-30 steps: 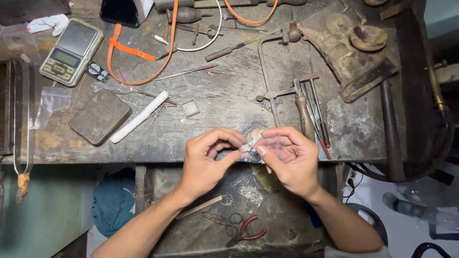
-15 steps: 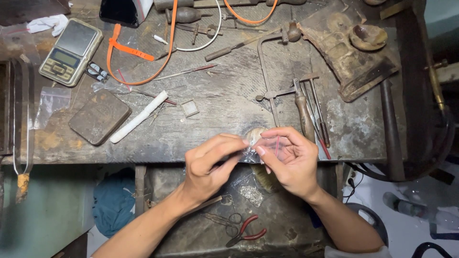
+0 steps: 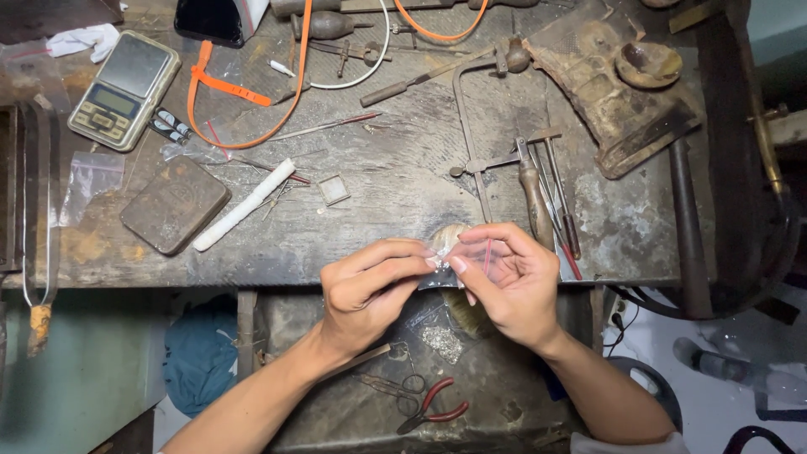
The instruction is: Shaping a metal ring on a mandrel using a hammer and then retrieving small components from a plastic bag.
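Both hands meet at the lower centre of the frame, just over the front edge of a worn counter (image 3: 403,193). Left hand (image 3: 370,290) pinches one edge of a small clear plastic bag (image 3: 471,256) between thumb and fingertips; right hand (image 3: 508,282) grips the other side, fingers curled around it. The bag sits stretched between the two hands. A pocket scale (image 3: 124,88) lies at upper left, a saw frame (image 3: 504,143) just above the hands, and red-handled pliers (image 3: 433,408) lie below.
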